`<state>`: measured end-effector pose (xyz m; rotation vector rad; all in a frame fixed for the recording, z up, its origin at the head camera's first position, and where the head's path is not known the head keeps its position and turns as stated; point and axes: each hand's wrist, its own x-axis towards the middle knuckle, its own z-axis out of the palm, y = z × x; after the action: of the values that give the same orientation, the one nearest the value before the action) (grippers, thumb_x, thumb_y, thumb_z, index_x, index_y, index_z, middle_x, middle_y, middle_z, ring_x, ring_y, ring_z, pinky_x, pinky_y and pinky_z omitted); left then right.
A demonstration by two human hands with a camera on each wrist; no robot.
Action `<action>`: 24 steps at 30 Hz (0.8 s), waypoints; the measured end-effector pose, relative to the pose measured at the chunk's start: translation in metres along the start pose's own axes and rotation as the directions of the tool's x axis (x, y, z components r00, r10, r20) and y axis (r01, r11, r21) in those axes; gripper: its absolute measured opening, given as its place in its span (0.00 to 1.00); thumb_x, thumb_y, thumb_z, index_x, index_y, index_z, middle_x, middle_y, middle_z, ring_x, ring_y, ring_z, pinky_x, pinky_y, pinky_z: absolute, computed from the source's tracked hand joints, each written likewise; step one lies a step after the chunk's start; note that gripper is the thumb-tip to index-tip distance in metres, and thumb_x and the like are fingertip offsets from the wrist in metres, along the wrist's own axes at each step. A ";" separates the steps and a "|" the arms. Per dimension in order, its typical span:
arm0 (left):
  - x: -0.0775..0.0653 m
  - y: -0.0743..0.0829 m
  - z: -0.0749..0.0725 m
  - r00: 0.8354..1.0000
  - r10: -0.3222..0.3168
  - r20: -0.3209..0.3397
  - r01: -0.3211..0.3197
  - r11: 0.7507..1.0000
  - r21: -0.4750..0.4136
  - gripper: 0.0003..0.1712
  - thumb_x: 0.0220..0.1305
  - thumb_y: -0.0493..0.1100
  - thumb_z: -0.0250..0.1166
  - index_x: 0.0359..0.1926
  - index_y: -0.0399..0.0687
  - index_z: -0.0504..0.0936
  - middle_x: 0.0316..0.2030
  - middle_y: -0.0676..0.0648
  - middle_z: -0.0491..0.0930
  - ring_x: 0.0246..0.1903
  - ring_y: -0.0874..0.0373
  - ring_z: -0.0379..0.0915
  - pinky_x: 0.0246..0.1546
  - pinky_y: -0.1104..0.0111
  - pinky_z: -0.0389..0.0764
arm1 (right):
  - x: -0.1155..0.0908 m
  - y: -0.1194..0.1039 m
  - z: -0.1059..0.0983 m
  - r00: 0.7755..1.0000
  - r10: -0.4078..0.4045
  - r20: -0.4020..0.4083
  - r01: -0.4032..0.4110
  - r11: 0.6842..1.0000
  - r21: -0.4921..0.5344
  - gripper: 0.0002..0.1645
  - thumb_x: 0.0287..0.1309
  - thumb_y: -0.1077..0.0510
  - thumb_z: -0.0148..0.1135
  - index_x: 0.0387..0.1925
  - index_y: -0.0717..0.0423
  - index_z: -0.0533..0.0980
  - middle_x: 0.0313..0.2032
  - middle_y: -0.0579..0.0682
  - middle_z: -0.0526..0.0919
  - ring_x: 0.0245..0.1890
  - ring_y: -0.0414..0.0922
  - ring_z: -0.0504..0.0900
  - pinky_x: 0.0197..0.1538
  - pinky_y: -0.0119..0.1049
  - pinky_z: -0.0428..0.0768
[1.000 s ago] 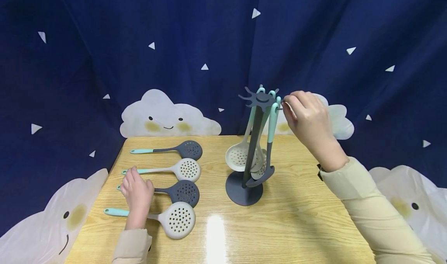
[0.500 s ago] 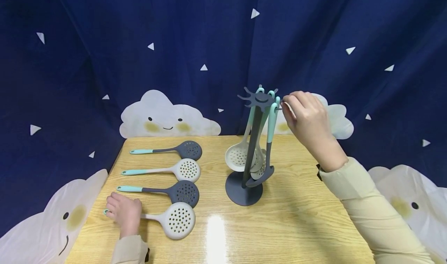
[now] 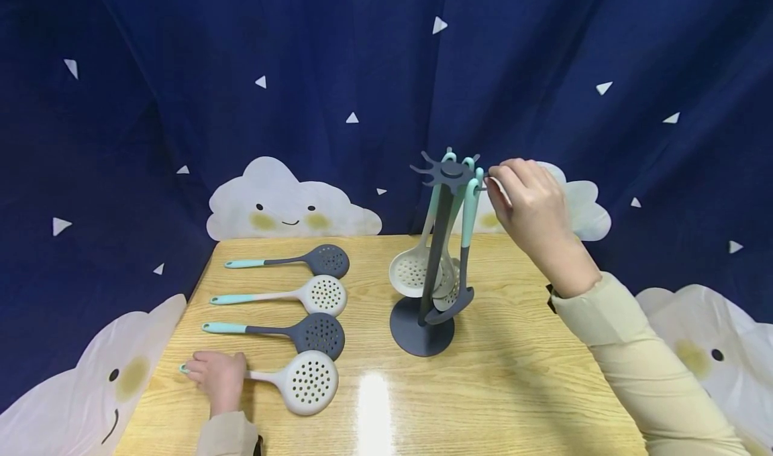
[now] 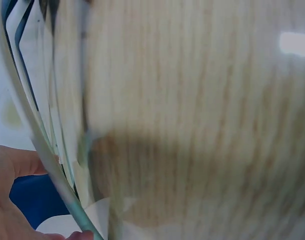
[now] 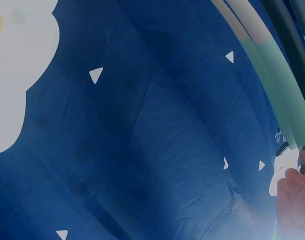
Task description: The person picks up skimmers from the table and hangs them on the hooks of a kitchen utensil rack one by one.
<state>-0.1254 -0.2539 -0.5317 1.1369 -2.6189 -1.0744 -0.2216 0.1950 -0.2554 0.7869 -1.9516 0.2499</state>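
Wooden table (image 3: 513, 389), tipping risk

Lower left, the left hand (image 3: 219, 379) grips the pale skimmer (image 3: 302, 383) by its handle; a careless lift could knock the dark skimmer (image 3: 320, 335) just beside it. Right of centre, the right hand (image 3: 531, 198) pinches atop the utensil rack (image 3: 436, 248); with hanging utensils (image 3: 468, 224) bunched rightward, a tug might tip it.

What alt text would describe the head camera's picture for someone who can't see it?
A person's left hand grips a white skimmer by its handle, the nearest of four perforated utensils lying side by side on a wooden table. The right hand holds a dark stand by its top; more utensils hang there, before a navy curtain.
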 end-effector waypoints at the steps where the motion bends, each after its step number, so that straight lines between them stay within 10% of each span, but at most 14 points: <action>1: 0.000 -0.001 0.000 1.000 0.001 -0.004 -0.001 1.000 0.004 0.48 0.53 0.37 0.54 0.59 0.14 0.30 0.54 0.15 0.35 0.53 0.25 0.38 0.50 0.40 0.54 | 0.000 0.000 0.000 1.000 0.001 0.002 -0.001 1.000 -0.001 0.04 0.54 0.67 0.56 0.31 0.68 0.74 0.28 0.60 0.76 0.25 0.54 0.72 0.26 0.41 0.71; 15: 0.002 -0.011 0.003 0.997 -0.058 -0.043 0.059 0.998 0.017 0.47 0.47 0.33 0.53 0.56 0.10 0.33 0.52 0.14 0.37 0.49 0.23 0.43 0.45 0.44 0.58 | -0.002 -0.001 0.000 1.000 0.015 0.012 -0.015 1.000 0.003 0.04 0.53 0.68 0.57 0.31 0.68 0.74 0.28 0.60 0.76 0.25 0.54 0.72 0.26 0.41 0.71; 24: 0.004 -0.013 0.000 0.991 -0.124 0.045 0.126 0.992 -0.030 0.48 0.52 0.37 0.53 0.56 0.09 0.30 0.50 0.12 0.40 0.52 0.21 0.44 0.53 0.42 0.54 | -0.001 0.000 0.000 1.000 0.019 0.021 -0.019 1.000 0.001 0.05 0.54 0.68 0.56 0.32 0.68 0.74 0.28 0.60 0.76 0.26 0.54 0.72 0.27 0.41 0.72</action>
<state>-0.1205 -0.2626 -0.5407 1.3002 -2.5815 -1.1735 -0.2209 0.1952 -0.2565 0.7753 -1.9796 0.2554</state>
